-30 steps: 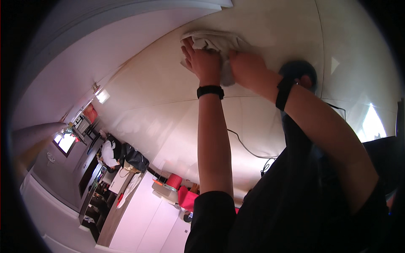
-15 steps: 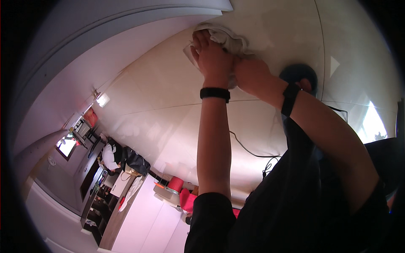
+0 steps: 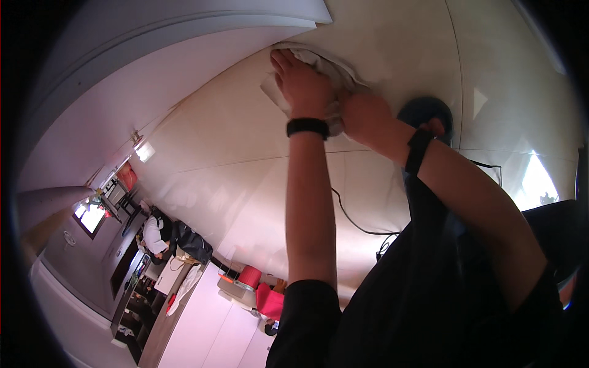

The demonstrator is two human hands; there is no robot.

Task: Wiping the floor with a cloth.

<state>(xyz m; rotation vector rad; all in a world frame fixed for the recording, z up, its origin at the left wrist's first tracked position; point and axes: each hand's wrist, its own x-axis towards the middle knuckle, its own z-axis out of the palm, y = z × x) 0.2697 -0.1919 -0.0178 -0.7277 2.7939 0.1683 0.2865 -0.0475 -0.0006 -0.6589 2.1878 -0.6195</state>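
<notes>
A crumpled whitish cloth (image 3: 334, 73) lies on the pale tiled floor, close to the base of a white panel. My left hand (image 3: 305, 89) presses down on its left part, fingers closed over the fabric. Against the cloth's right side, my right hand (image 3: 368, 118) is closed in a fist, its fingertips hidden, with the fabric bunched beside it. A flap of the cloth spreads out to the left, beneath my left hand. Each wrist wears a black band.
My foot in a dark blue slipper (image 3: 423, 113) is right of my hands. A black cable (image 3: 356, 222) crosses the floor (image 3: 227, 178). The white panel (image 3: 184, 67) rises at upper left. A black bag (image 3: 191, 242), a person in white (image 3: 154, 234) and a red container (image 3: 248, 276) stand lower left.
Both hands and the cloth have shifted slightly to the left. The cloth's upper edge is stretched out more to the right. The view has shifted a little too.
</notes>
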